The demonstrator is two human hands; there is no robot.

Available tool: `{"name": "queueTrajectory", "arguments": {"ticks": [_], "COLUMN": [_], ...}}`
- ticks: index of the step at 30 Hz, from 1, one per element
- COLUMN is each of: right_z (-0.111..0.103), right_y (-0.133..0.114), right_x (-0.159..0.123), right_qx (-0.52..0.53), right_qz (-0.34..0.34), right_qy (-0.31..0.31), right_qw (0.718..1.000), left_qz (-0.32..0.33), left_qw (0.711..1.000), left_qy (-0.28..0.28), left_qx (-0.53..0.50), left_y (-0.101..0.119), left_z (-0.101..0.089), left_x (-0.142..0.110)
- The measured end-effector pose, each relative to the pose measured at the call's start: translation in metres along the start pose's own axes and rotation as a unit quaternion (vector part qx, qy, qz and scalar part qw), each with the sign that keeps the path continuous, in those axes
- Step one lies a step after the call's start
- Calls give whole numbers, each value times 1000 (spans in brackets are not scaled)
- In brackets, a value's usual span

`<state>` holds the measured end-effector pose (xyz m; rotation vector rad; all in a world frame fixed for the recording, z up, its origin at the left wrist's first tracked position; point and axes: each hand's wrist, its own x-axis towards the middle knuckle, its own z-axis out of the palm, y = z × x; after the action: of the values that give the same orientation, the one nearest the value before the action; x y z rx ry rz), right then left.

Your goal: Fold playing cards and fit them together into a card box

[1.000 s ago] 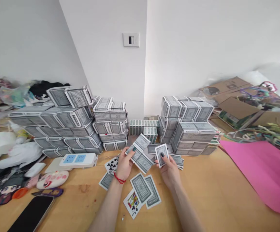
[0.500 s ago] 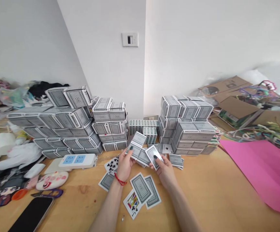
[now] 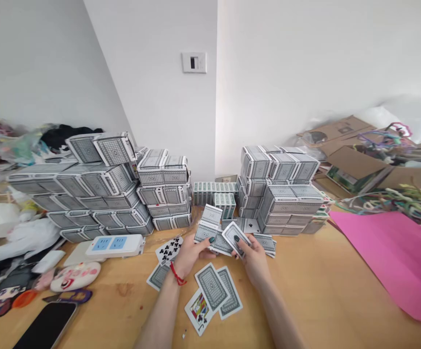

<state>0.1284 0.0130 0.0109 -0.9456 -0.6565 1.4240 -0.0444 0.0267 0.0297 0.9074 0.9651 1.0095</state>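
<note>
My left hand (image 3: 194,253) grips a folded structure of grey-backed playing cards (image 3: 209,224), thumb on its near face. Between the fingers of my right hand (image 3: 253,257) is a single playing card (image 3: 235,236), its patterned back up, close against the right end of that structure. Whether the two touch is unclear. Below my hands lie two face-down cards (image 3: 212,287) overlapping a jack of clubs (image 3: 198,310). By my left wrist are a club number card (image 3: 170,249) and a face-down card (image 3: 156,277). More loose cards (image 3: 266,245) lie right of my right hand.
Blocks built of cards stand stacked at the left (image 3: 104,179), centre-left (image 3: 163,189) and right (image 3: 290,203). Small card packs (image 3: 225,206) stand between them. A power strip (image 3: 117,245), a phone (image 3: 46,325), a cutter (image 3: 68,296), pink paper (image 3: 395,261) and cardboard boxes (image 3: 359,165) surround the work area.
My left thumb has moved down and right across the card structure. My right hand and its card have shifted slightly right, and the card is tilted further over.
</note>
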Motion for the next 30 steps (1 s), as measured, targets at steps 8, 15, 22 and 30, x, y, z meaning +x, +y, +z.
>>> {"name": "queueTrajectory", "arguments": {"ticks": [8, 15, 22, 30], "right_z": [0, -1, 2, 3], "right_y": [-3, -1, -3, -1], "right_x": [-1, 0, 0, -2], "right_qx": [25, 69, 5, 0], "right_qz": [16, -40, -80, -79], "right_qy": [-8, 37, 66, 48], "right_qw": [1000, 996, 995, 996], "left_qz": [-15, 50, 31, 37], "left_qw": [999, 995, 990, 992], "left_qy": [3, 83, 105, 90], "left_qx": [33, -30, -90, -74], "left_y": [-2, -7, 0, -1], "left_z": [2, 2, -2, -1], "left_x": [1, 7, 5, 4]}}
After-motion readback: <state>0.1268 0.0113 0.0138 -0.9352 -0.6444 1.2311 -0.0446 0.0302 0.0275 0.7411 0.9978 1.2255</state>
